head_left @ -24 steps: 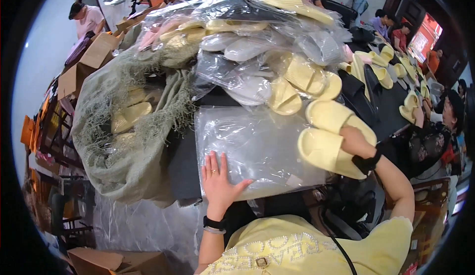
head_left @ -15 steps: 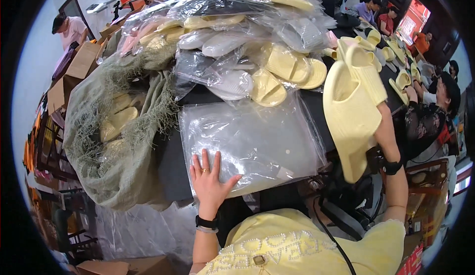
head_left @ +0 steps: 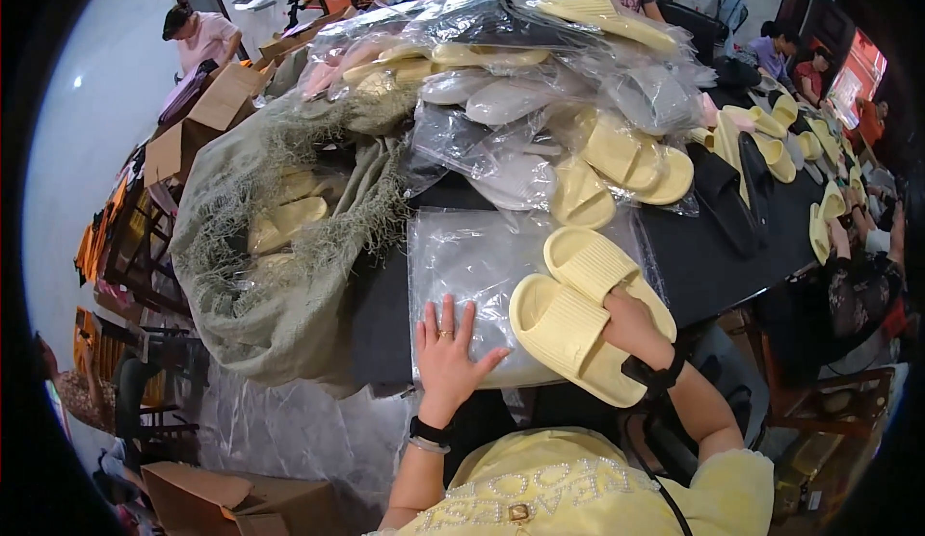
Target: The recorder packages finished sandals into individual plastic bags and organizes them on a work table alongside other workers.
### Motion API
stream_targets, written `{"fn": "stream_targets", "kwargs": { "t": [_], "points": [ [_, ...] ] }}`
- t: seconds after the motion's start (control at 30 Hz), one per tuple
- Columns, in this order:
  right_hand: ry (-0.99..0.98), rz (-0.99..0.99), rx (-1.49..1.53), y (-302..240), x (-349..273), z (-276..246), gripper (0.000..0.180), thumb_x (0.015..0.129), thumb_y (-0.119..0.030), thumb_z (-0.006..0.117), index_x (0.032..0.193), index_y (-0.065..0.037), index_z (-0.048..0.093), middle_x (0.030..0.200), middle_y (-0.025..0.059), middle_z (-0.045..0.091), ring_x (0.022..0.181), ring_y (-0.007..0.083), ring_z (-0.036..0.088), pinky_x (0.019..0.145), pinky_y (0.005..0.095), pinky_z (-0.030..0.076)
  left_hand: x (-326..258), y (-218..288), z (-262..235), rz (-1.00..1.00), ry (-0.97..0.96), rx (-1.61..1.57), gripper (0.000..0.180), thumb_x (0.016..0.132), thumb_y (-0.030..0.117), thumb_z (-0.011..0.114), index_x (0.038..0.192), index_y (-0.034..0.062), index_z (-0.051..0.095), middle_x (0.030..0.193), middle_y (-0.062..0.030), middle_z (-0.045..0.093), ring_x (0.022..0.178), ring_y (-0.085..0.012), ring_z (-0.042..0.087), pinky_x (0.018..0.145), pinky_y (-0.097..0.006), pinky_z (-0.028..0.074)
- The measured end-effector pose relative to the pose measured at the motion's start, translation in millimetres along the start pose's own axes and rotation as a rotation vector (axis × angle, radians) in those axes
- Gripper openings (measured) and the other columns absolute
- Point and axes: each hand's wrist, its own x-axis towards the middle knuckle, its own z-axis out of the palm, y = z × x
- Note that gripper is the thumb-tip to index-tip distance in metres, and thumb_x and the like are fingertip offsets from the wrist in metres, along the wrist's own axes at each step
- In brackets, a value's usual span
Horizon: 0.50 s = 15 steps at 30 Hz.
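A pair of pale yellow slippers (head_left: 564, 319) is gripped by my right hand (head_left: 638, 329), its fingers tucked in between the two at their straps. They lie side by side over the right part of a stack of clear plastic bags (head_left: 462, 256); whether they touch the bags I cannot tell. Flat on the left part of that stack rests my left hand (head_left: 451, 367), fingers spread, with nothing held. Just beyond the bags is a heap of bagged slippers (head_left: 511, 97) in yellow, grey and pink.
Left of the bags an olive woven sack (head_left: 217, 295) gapes, with yellow slippers inside. Loose black slippers (head_left: 718, 199) and yellow ones line the dark table (head_left: 689, 281) on the right, where co-workers sit. An open cardboard box (head_left: 217, 497) stands on the floor at lower left.
My right hand has brought the pair of slippers leftward and down over the plastic bags. My left hand stays flat on the bags. The whole view has shifted, uncovering black slippers on the right.
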Motion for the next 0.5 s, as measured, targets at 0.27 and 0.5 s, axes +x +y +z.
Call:
{"fn": "stream_targets", "kwargs": {
  "t": [0.27,0.5],
  "points": [
    [-0.022,-0.01,0.01,-1.9,2.5,-4.2,0.031,0.071,-0.004,0.059,0.102,-0.002,0.059,0.111,0.0185,0.054,0.099,0.0374,0.055,0.082,0.0448,0.046,23.1,-22.9,-80.6,0.095,-0.244,-0.258,0.053,0.082,0.03,0.067,0.125,0.002,0.052,0.131,-0.0215,0.048,0.124,-0.0405,0.042,0.103,-0.043,0.035],
    [-0.031,-0.035,0.043,-2.1,4.2,-6.4,0.03,0.075,-0.005,0.058,0.105,-0.002,0.058,0.114,0.0185,0.054,0.097,0.0395,0.056,0.083,0.0462,0.045,148.8,-62.1,-85.6,0.22,-0.02,-0.263,0.026,0.085,0.015,0.062,0.105,-0.0025,0.062,0.1,-0.0216,0.063,0.091,-0.0358,0.062,0.079,-0.038,0.049]
  ]
}}
